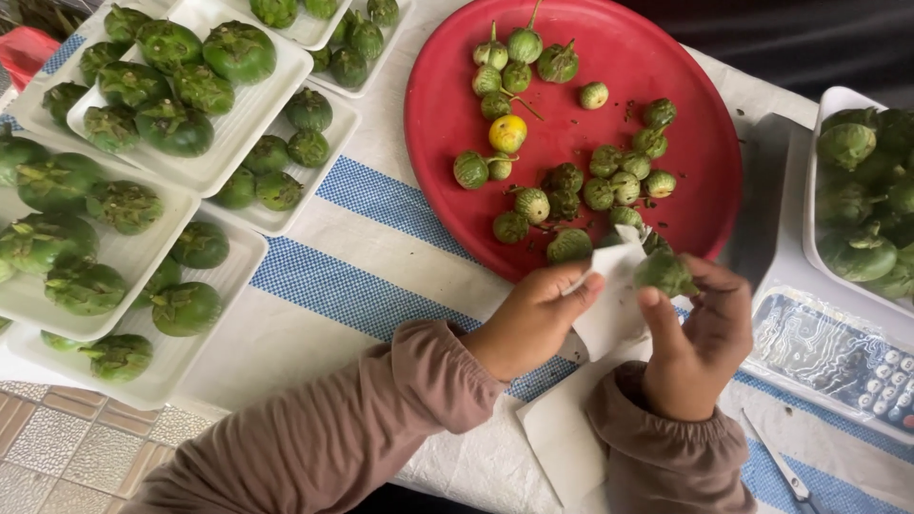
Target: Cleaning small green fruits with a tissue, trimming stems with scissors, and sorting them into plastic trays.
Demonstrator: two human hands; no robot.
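A: Two hands in view, both busy. Right hand [700, 328] has its grip clenched on a small green eggplant [664, 271], fingers curled around it, thumb up against the paper.

B: Left?

A: Left hand [533, 319] pinches a white paper sheet [609, 305] between thumb and fingertips. Sheet sits between both hands, touching the eggplant. All held just above the near rim of the red round tray [666, 48].

B: Around it?

A: Tray holds loose small eggplants, one yellow [507, 133]. Another white sheet [557, 433] lies flat on the surface under the wrists. White foam trays [252, 114] of bigger green eggplants stacked at left, one more at right. Calculator [828, 357] near the right hand, scissors [781, 466] below it. Blue-striped cloth [381, 200] covers the surface.
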